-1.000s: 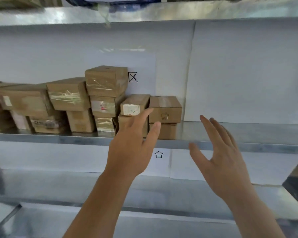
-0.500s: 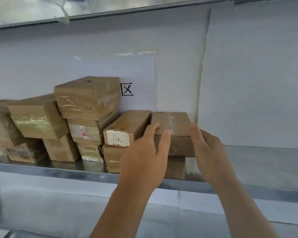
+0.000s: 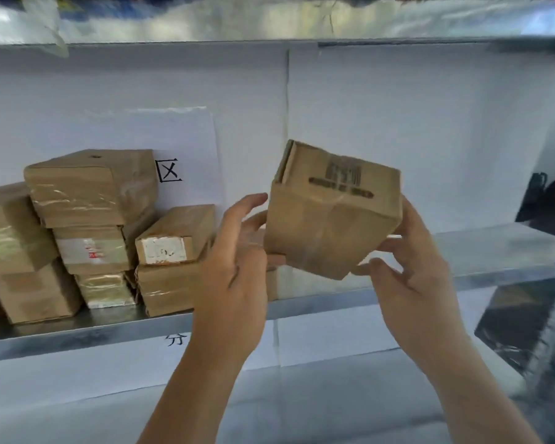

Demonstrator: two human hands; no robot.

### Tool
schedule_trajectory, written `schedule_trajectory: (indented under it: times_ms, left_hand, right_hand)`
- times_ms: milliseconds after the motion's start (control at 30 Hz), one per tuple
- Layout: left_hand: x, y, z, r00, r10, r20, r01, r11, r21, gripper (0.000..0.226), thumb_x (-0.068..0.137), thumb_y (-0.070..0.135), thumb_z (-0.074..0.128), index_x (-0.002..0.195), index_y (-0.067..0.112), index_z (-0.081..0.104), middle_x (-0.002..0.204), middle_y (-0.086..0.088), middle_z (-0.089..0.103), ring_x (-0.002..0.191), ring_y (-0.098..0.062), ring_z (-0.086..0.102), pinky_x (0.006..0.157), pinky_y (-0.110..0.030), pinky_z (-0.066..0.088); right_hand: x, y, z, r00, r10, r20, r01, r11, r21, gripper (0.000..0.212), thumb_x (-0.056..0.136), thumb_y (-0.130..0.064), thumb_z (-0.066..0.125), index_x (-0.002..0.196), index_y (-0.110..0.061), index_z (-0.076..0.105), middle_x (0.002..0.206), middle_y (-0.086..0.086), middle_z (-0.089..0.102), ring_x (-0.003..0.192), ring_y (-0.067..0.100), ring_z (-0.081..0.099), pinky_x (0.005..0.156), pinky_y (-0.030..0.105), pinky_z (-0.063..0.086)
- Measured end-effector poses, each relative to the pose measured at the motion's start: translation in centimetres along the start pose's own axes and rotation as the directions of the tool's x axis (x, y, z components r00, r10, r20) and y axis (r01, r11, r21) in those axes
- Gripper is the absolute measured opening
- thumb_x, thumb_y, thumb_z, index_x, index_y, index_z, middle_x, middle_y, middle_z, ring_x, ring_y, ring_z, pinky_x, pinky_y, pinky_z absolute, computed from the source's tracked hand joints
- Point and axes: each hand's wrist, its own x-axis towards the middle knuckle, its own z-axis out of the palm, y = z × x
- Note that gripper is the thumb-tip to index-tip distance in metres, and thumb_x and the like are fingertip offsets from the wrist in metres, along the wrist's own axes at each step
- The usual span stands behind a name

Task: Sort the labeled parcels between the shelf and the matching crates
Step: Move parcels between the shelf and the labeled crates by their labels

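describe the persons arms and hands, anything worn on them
Both forearms are bare as far as the frame shows: no sleeves, gloves, watch or bracelets. The left hand and right hand carry no rings or markings that I can see. Fingernails look short and unpainted, though the picture is slightly blurred.

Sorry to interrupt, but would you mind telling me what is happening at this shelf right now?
A person is sorting small cardboard parcels. Both hands hold one brown parcel in the air in front of the metal shelf, tilted so a printed barcode faces up. The right hand grips its lower right side, and the left hand is at its left edge. More taped parcels sit stacked on the shelf's left part.
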Motion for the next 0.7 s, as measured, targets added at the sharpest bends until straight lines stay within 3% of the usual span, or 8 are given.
schedule_trajectory:
  times_ms: [67,133,200,267,333,400,533,700]
  left_hand:
    - [-1.2,1.2,1.2,0.992,-0.112,0.049,0.12,0.968,-0.22,0.038,0.106,0.003,0.036,0.107,0.024,0.068,0.096,0.01,0.078,0.079,-0.003,0.072,0.059,-0.013,0.053]
    - [-2.1,2.2,2.6,0.964,-0.222,0.15,0.264,0.878,-0.399,0.024,0.101,0.024,0.048,0.086,0.021,0.066,0.075,0.008,0.075,0.071,-0.015,0.072,0.051,-0.019,0.051]
    - [-3.4,3.1,4.7,0.952,-0.195,0.234,0.274,0.885,-0.377,0.022,0.098,0.042,0.056,0.088,0.024,0.063,0.078,0.011,0.076,0.089,-0.029,0.074,0.063,-0.026,0.054]
    - [-5.4,3.9,7.0,0.943,-0.1,0.318,0.206,0.924,-0.321,0.011,0.103,0.036,0.059,0.113,0.033,0.058,0.107,0.014,0.077,0.108,-0.016,0.072,0.08,-0.026,0.057]
    - [-7.5,4.8,9.8,0.906,0.008,0.424,0.155,0.924,-0.349,0.045,0.107,0.009,0.051,0.135,0.043,0.046,0.131,0.02,0.068,0.122,-0.006,0.064,0.086,-0.02,0.057]
    - [-9.3,5.9,12.8,0.876,0.087,0.474,0.092,0.936,-0.341,0.066,0.107,-0.002,0.045,0.145,0.051,0.033,0.146,0.023,0.057,0.134,-0.006,0.057,0.092,-0.019,0.056]
    - [-12.1,7.7,20.2,0.839,0.2,0.506,-0.024,0.943,-0.332,0.078,0.107,0.0,0.045,0.155,0.052,0.013,0.15,0.037,0.043,0.137,0.006,0.049,0.095,-0.01,0.05]
    - [-16.3,11.1,30.7,0.794,0.25,0.555,-0.034,0.928,-0.37,0.078,0.098,0.023,0.05,0.148,0.069,0.012,0.146,0.05,0.035,0.137,0.014,0.044,0.091,-0.006,0.049]
  right_hand:
    - [-1.9,0.9,-3.8,0.99,0.097,0.1,-0.107,0.989,0.102,0.046,0.102,0.005,0.055,0.118,-0.034,0.073,0.106,-0.006,0.072,0.129,0.031,0.063,0.082,0.025,0.057]
    - [-4.2,-0.6,-6.1,0.983,0.183,0.028,-0.185,0.971,0.152,0.032,0.106,-0.014,0.054,0.095,-0.028,0.081,0.102,-0.002,0.075,0.131,0.032,0.062,0.085,0.028,0.058]
    - [-6.8,-3.5,-7.2,0.984,0.159,-0.082,-0.142,0.973,0.181,0.033,0.105,-0.02,0.043,0.107,-0.015,0.075,0.121,0.008,0.071,0.129,0.024,0.063,0.097,0.036,0.058]
    - [-9.6,-5.5,-8.9,0.987,0.071,-0.146,-0.043,0.982,0.185,0.027,0.106,-0.02,0.046,0.121,-0.013,0.067,0.128,0.005,0.07,0.13,0.024,0.062,0.1,0.041,0.058]
    - [-10.8,-5.5,-11.5,0.977,0.008,-0.211,0.021,0.991,0.133,0.033,0.106,-0.002,0.052,0.134,-0.016,0.061,0.135,0.002,0.067,0.134,0.022,0.059,0.101,0.045,0.058]
    - [-11.5,-5.2,-14.7,0.967,-0.004,-0.256,0.026,0.996,0.082,0.051,0.101,0.005,0.052,0.145,-0.021,0.052,0.143,-0.002,0.063,0.142,0.02,0.053,0.108,0.053,0.053]
    - [-13.6,-4.3,-21.5,0.947,-0.019,-0.322,0.019,1.0,-0.003,0.074,0.103,0.009,0.048,0.158,-0.037,0.031,0.157,-0.016,0.05,0.15,0.01,0.042,0.117,0.049,0.045]
    - [-15.9,-2.6,-32.4,0.93,0.03,-0.366,-0.066,0.994,-0.084,0.073,0.107,0.003,0.043,0.165,-0.035,0.02,0.167,-0.01,0.037,0.152,0.013,0.039,0.114,0.055,0.047]
